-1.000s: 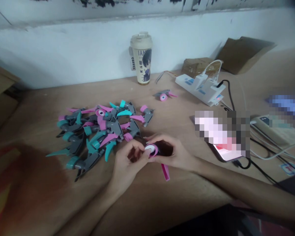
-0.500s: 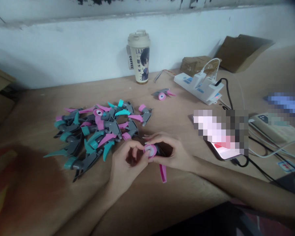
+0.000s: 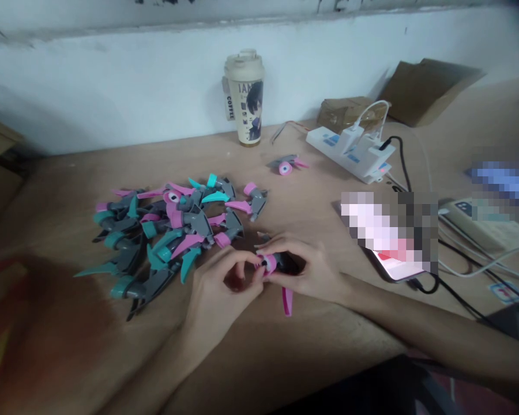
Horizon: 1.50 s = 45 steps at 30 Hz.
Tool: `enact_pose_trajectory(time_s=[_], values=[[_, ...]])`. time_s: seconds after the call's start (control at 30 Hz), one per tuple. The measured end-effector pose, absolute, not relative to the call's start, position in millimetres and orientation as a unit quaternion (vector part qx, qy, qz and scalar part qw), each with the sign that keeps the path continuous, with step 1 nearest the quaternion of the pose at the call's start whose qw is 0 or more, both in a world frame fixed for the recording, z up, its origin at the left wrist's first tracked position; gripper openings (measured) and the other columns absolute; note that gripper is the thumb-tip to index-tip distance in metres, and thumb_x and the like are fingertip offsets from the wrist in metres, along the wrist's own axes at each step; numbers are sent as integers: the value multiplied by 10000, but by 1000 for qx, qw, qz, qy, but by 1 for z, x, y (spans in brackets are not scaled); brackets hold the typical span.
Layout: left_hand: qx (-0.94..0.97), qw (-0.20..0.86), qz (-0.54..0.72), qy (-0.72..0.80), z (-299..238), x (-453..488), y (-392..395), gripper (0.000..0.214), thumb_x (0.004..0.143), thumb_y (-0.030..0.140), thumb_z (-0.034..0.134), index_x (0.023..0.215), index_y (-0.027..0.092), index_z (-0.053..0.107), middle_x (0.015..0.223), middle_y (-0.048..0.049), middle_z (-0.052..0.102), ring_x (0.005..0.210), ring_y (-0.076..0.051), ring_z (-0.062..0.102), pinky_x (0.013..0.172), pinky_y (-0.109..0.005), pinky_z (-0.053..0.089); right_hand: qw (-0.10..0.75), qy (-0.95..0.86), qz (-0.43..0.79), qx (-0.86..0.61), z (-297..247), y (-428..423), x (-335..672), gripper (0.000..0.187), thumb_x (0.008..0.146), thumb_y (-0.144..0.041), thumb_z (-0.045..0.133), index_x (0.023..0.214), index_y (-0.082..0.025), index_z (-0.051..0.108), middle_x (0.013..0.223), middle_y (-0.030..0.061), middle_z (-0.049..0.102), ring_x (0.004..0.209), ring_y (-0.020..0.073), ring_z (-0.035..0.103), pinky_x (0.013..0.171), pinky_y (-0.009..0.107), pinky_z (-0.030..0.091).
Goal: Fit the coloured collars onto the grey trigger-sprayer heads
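Observation:
My right hand (image 3: 309, 262) is wrapped around a grey and pink trigger sprayer head (image 3: 288, 301), its pink trigger pointing down toward me. The pink collar (image 3: 269, 264) of that sprayer faces left, with a small dark spot at its opening. My left hand (image 3: 225, 282) is closed in a pinch, thumb and forefinger at the collar's open end. Whether a small part sits between those fingertips is hidden. To the left lies a pile of trigger sprayer heads (image 3: 194, 222), grey with pink or teal collars and triggers.
A single pink and grey sprayer head (image 3: 285, 167) lies farther back. Behind it stand a coffee cup (image 3: 246, 104) and a power strip (image 3: 350, 153) with plugs. On the right are a phone (image 3: 398, 271), cables and cardboard pieces (image 3: 428, 92).
The white disc seen in the pink collar is now out of sight, and a dark spot shows there. My left fingertips have shifted slightly at the collar; the right hand keeps its hold.

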State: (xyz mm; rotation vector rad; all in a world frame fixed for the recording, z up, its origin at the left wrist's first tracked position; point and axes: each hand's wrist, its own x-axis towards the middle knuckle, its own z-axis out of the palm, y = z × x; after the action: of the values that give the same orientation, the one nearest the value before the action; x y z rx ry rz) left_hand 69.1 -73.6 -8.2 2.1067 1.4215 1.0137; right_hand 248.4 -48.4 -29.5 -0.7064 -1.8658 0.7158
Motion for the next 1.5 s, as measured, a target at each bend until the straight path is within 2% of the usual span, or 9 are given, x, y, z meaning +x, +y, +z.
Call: enact_pose_trajectory(time_s=[0.4, 0.5, 0.67, 0.77, 0.9, 1.07, 1.2, 1.37, 1.5], values=[[730, 185, 330, 569, -5, 77, -84, 89, 779, 236, 581, 721, 178, 614, 536, 52, 448, 498, -88, 446, 473, -204, 338, 485, -788, 233, -300, -30, -50, 246, 264, 714, -145, 681, 971, -172, 627, 931, 72, 680, 893, 167, 627, 825, 335, 521], [723, 202, 353, 559, -7, 79, -86, 84, 807, 226, 562, 753, 177, 603, 570, 49, 471, 505, -81, 453, 485, -195, 359, 480, -784, 242, -311, -28, -49, 245, 271, 723, -157, 678, 985, -189, 620, 941, 63, 678, 887, 162, 629, 809, 329, 523], [733, 157, 391, 534, -9, 80, -87, 85, 818, 190, 572, 886, 191, 623, 622, 46, 447, 534, -75, 456, 505, -178, 385, 479, -774, 258, -324, -27, -49, 245, 264, 737, -208, 684, 992, -199, 615, 945, 55, 677, 889, 157, 633, 795, 314, 520], [746, 150, 404, 508, -10, 79, -85, 97, 823, 162, 567, 898, 185, 624, 613, 50, 463, 532, -72, 461, 531, -181, 405, 479, -771, 266, -324, -27, -50, 246, 265, 738, -227, 688, 990, -197, 614, 946, 56, 677, 890, 158, 636, 798, 310, 519], [752, 183, 404, 488, -12, 77, -82, 145, 840, 162, 549, 961, 178, 628, 660, 30, 571, 535, -77, 508, 544, -191, 437, 474, -764, 270, -343, -26, -50, 247, 273, 735, -253, 695, 993, -212, 613, 950, 36, 682, 891, 154, 641, 811, 300, 514], [745, 256, 392, 476, -12, 74, -82, 209, 874, 203, 524, 1057, 210, 624, 861, 0, 669, 542, -60, 563, 528, -175, 455, 457, -754, 284, -376, -26, -49, 246, 304, 732, -282, 700, 1016, -221, 611, 968, 18, 687, 906, 152, 641, 816, 285, 504], [700, 288, 415, 505, -13, 72, -85, 228, 911, 239, 459, 1108, 214, 571, 723, 30, 621, 482, -53, 546, 503, -168, 454, 459, -738, 285, -404, -21, -41, 249, 304, 710, -341, 717, 973, -225, 617, 947, 6, 689, 886, 155, 642, 811, 293, 500], [684, 296, 429, 510, -14, 70, -88, 224, 938, 283, 385, 925, 168, 577, 544, 52, 506, 466, -79, 534, 494, -191, 429, 411, -733, 286, -461, 5, -11, 250, 281, 718, -384, 699, 932, -219, 623, 929, 2, 691, 860, 168, 641, 784, 313, 490], [725, 284, 385, 495, -12, 69, -90, 331, 954, 288, 334, 766, 166, 577, 501, 41, 492, 491, -95, 536, 544, -220, 420, 406, -772, 198, -447, 19, 22, 224, 300, 738, -430, 673, 925, -199, 632, 936, 25, 687, 871, 177, 629, 792, 315, 471]])
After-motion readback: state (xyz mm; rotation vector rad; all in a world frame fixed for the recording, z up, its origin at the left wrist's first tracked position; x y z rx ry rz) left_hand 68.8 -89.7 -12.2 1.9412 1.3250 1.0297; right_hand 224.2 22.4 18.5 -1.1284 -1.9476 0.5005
